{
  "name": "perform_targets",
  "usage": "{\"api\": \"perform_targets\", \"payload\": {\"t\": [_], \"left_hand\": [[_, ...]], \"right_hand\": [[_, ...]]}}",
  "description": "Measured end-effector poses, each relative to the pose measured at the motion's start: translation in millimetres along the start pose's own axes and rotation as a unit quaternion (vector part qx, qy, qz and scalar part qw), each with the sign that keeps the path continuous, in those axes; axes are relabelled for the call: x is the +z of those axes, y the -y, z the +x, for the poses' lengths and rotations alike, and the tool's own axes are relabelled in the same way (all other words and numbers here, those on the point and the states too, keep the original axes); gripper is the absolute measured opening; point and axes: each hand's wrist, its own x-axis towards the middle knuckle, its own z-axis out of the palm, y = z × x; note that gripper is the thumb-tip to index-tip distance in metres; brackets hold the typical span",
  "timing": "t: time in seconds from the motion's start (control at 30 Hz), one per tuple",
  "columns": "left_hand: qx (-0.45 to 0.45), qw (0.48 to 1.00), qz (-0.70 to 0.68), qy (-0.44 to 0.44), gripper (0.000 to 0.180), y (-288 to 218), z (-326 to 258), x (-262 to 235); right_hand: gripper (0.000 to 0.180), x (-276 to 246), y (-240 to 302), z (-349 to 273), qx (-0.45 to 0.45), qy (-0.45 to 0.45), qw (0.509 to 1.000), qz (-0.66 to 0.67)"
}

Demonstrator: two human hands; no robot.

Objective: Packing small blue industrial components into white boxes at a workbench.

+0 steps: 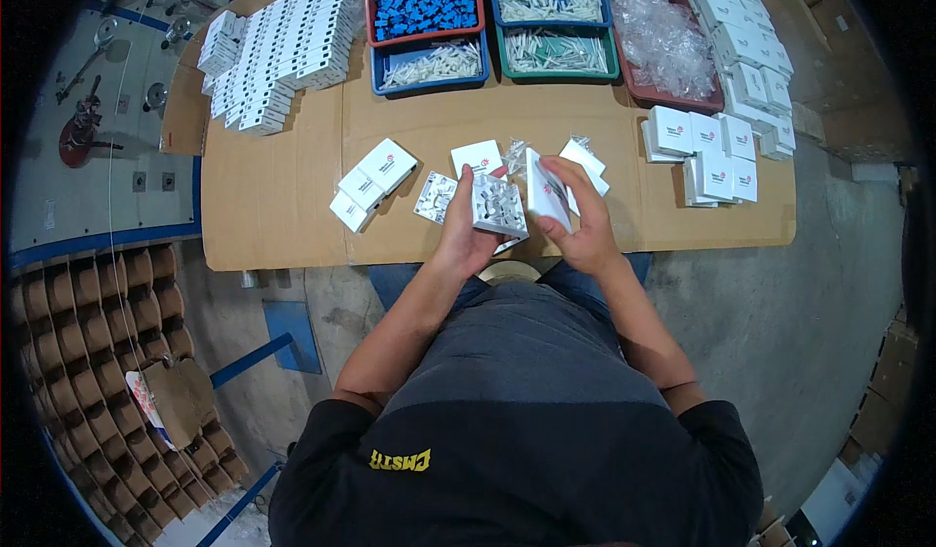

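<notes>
My left hand (456, 233) grips a square white plastic housing (499, 206) by its left side, with its ribbed, fitted inside facing up. In my right hand (591, 239) a thin square white cover (544, 192) stands nearly on edge, pinched between thumb and fingers. The two pieces are side by side, close together, above the table's front edge. Behind my left hand lie another housing (435, 196) with its inside showing and a white cover (478, 155) with a small red mark. More white pieces (585, 162) lie partly hidden behind my right hand, near crumpled clear plastic (516, 153).
Three white units (374, 182) lie in a row at left on the cardboard-covered table (302, 191). White units are stacked at far left (292, 50) and right (717, 157). Along the back stand a red tray (426, 36) of blue parts, trays of white sticks, and a tray (673, 101) of clear bags.
</notes>
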Motion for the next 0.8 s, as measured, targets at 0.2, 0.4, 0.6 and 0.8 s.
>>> {"api": "perform_targets", "payload": {"t": [0.2, 0.4, 0.6, 0.8], "left_hand": [[-0.012, 0.998, -0.010, 0.053, 0.055, -2.5, -5.8, 0.2], [0.013, 0.999, -0.016, 0.041, 0.057, -2.8, -13.4, 11.9], [0.018, 0.997, -0.016, 0.071, 0.059, 1.2, -6.5, 0.5], [-0.001, 0.998, -0.021, 0.063, 0.060, 2.8, -6.5, 2.6]], "right_hand": [[0.062, 14.6, -3.9, -1.7, -0.005, 0.087, 0.995, -0.051], [0.061, 27.5, -9.6, -1.8, -0.049, 0.085, 0.992, -0.083], [0.062, 31.5, -12.5, -3.0, -0.043, 0.061, 0.995, -0.066], [0.063, 31.9, -11.2, -1.1, -0.059, 0.071, 0.993, -0.079]]}}
